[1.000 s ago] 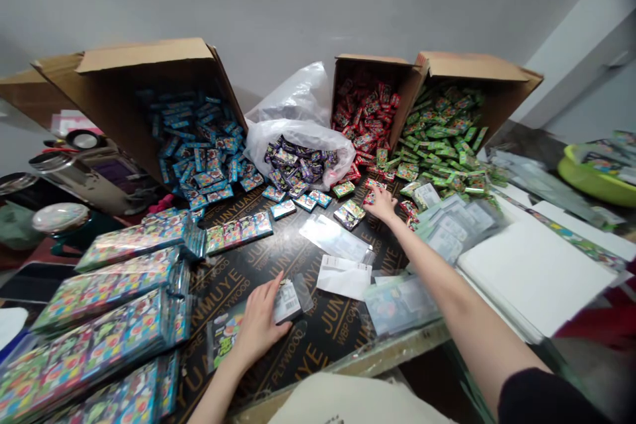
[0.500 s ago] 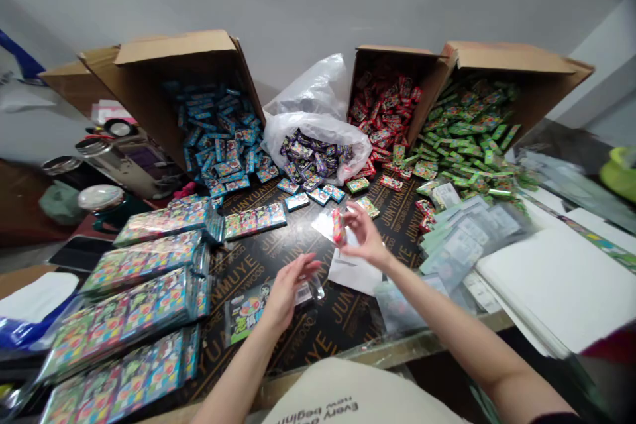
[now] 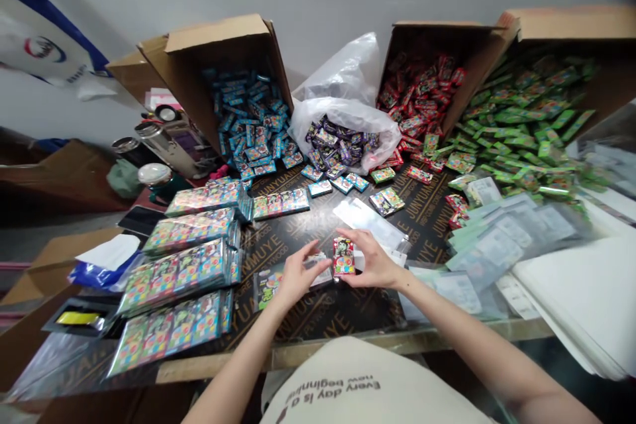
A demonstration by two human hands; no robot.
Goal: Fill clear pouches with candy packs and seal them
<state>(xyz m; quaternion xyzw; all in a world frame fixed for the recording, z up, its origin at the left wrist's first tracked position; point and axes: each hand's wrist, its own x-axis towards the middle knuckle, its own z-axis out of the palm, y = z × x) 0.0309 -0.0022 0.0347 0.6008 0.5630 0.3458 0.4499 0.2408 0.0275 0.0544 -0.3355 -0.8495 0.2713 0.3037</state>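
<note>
My right hand (image 3: 372, 260) grips a small red packet (image 3: 344, 256) between thumb and fingers, its printed face up. Beside it, my left hand (image 3: 303, 273) has its thumb and fingers apart, over a clear pouch (image 3: 320, 271) that it partly covers; whether it touches the pouch I cannot tell. A printed green and black card (image 3: 267, 288) lies under plastic left of my left wrist. Beyond my hands are a flat clear bag (image 3: 370, 222), a pair of green packets (image 3: 386, 201) and a row of joined packets (image 3: 281, 204).
Stacks of wrapped packet sets (image 3: 173, 271) stand at the left. Behind are a box of blue packets (image 3: 248, 126), a bag of purple packets (image 3: 338, 146), a box of red packets (image 3: 422, 99) and green packets (image 3: 517, 126). Clear sleeves (image 3: 501, 245) and white sheets (image 3: 581, 291) lie right.
The view has shifted left. My right hand has come down closer to my left hand, and the red packet now shows its face. The pair of green packets is uncovered.
</note>
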